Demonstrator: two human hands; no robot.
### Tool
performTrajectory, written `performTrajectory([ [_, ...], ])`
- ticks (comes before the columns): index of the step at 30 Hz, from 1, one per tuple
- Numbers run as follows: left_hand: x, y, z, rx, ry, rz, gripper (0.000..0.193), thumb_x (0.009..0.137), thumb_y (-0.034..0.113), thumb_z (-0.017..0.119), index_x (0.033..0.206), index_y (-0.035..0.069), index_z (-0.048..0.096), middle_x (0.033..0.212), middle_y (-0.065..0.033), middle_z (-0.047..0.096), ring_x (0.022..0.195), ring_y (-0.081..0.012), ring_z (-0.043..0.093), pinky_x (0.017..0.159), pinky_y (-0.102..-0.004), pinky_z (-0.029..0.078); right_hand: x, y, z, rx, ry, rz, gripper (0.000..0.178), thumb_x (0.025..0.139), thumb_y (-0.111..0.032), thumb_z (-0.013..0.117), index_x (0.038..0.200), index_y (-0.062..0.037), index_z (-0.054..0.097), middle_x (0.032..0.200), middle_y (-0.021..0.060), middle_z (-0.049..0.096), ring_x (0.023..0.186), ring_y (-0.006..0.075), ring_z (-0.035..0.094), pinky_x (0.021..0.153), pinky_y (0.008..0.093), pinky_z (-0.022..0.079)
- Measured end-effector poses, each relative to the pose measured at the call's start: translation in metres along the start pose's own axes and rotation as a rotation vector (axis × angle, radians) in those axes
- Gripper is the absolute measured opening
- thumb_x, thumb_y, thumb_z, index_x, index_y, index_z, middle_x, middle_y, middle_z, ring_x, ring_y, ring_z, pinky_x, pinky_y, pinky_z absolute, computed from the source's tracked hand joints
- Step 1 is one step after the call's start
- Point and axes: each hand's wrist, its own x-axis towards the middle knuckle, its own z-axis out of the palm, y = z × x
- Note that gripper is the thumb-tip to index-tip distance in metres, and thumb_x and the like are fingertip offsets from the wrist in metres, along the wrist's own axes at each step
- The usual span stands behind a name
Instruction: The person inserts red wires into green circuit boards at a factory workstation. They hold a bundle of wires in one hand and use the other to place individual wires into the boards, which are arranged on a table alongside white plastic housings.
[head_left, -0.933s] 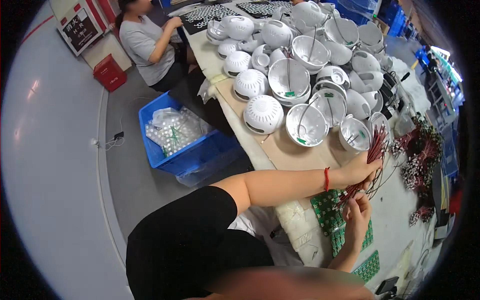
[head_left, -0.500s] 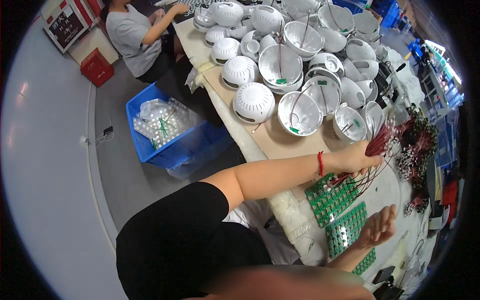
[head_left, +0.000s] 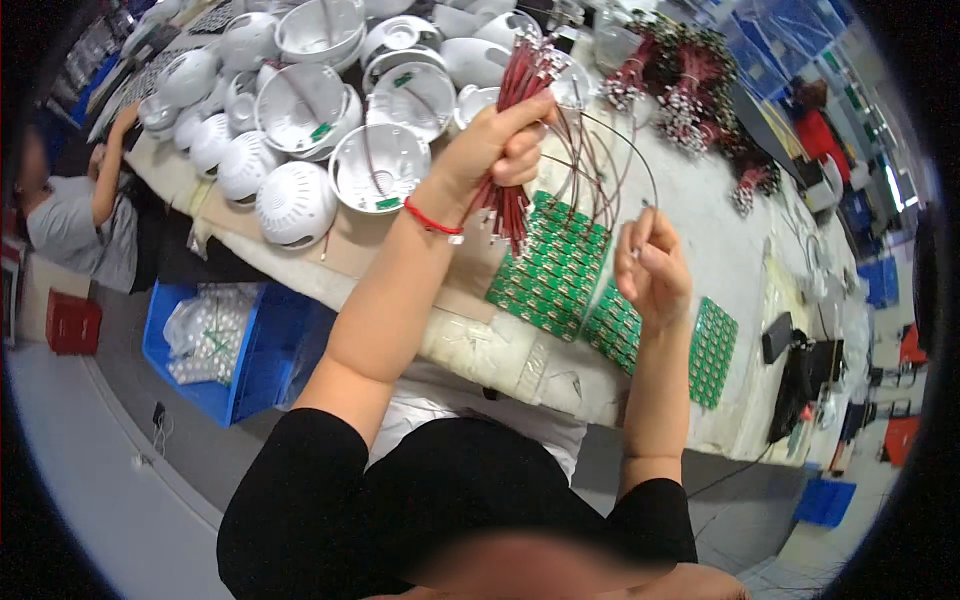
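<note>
My left hand [head_left: 497, 150] is closed round a thick bundle of dark red cables [head_left: 513, 205] with small white connectors at their ends. Several loose cables hang from the bundle over a green circuit board panel [head_left: 548, 265]. My right hand [head_left: 655, 268] is raised over the panels with its fingertips drawn together. A single dark wire [head_left: 640, 155] arcs from the bundle to those fingertips, and they appear to pinch its end. Below that hand lies a second green panel [head_left: 612, 325], partly hidden by my forearm, and to its right a third panel [head_left: 713, 352].
White dome housings [head_left: 297, 205] crowd the table's left and back, some upturned with wires inside. More cable bundles [head_left: 690, 85] lie at the back right. A blue bin [head_left: 235, 400] stands left of the table; a person [head_left: 85, 225] works beyond it. Black devices [head_left: 778, 338] lie right.
The view has swung to the right. My left hand still grips the cable bundle, now held more upright. My right hand has come up nearer the bundle, its fingers closing at a wire's end.
</note>
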Motion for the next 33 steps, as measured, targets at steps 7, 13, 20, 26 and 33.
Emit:
performTrajectory([
  [7,-0.005,0.016,-0.013,-0.474,-0.554,0.031,0.038,0.101,0.028,0.029,0.100,0.001,0.056,0.047,0.0073,0.036,0.029,-0.0020,0.031,0.030,-0.0172,0.025,0.017,0.018,0.001,-0.257,0.105,0.010,0.010,0.083,-0.006,0.060,0.079,-0.0007,0.053,0.073,0.0071,0.056,0.061,0.0140,0.056,0.056,0.0257,0.045],
  [13,0.001,0.010,-0.016,-0.344,-0.363,0.045,0.031,0.100,0.025,0.036,0.102,0.002,0.056,0.047,0.0075,0.035,0.031,-0.0013,0.030,0.029,-0.0166,0.024,0.040,0.057,-0.006,-0.981,0.271,0.064,0.014,0.081,-0.009,0.064,0.082,0.0046,0.062,0.072,0.0039,0.059,0.061,0.0097,0.054,0.056,0.0236,0.043],
  [20,-0.003,0.013,-0.017,-0.317,-0.206,0.021,0.031,0.100,0.022,0.034,0.105,0.001,0.056,0.046,0.0061,0.037,0.030,-0.0024,0.032,0.029,-0.0174,0.024,0.044,0.068,-0.010,-1.418,0.242,-0.179,0.010,0.077,-0.006,0.066,0.082,0.0027,0.064,0.065,0.0060,0.049,0.054,0.0116,0.043,0.051,0.0259,0.035],
  [26,-0.004,0.016,-0.017,-0.298,-0.158,0.043,0.029,0.099,0.022,0.037,0.103,0.001,0.056,0.046,0.0067,0.036,0.030,-0.0024,0.031,0.029,-0.0177,0.023,0.042,0.069,-0.017,-1.405,0.219,-0.168,0.008,0.077,-0.004,0.067,0.079,0.0027,0.062,0.067,0.0060,0.050,0.055,0.0119,0.044,0.052,0.0257,0.036],
  [33,-0.006,0.018,-0.014,-0.255,-0.090,0.061,0.026,0.098,0.022,0.042,0.100,0.002,0.057,0.047,0.0073,0.036,0.031,-0.0018,0.031,0.029,-0.0178,0.022,0.040,0.067,-0.012,-1.504,0.186,-0.168,0.012,0.077,-0.005,0.065,0.084,0.0032,0.061,0.075,0.0124,0.055,0.063,0.0244,0.056,0.059,0.0316,0.044],
])
